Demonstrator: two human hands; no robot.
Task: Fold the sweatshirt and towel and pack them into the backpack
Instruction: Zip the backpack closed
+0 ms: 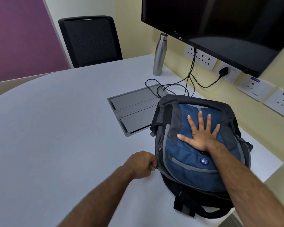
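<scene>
The blue and grey nylon backpack [195,163] lies puffy and rounded, front up, at the right near side of the smooth white table [64,120]. The right hand [201,133] presses flat on its upper panel, fingers straight and splayed, while the left hand [140,164] is curled tight at the bag's left edge, pinching a small metal zipper pull [155,167]. Further back there's a slim brushed-steel bottle [159,54] and a rectangular grey cable hatch [134,108] set into the table.

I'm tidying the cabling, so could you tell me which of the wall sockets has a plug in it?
The white wall socket just below the monitor's lower edge holds the black plug; the other sockets beside it show none.
</scene>
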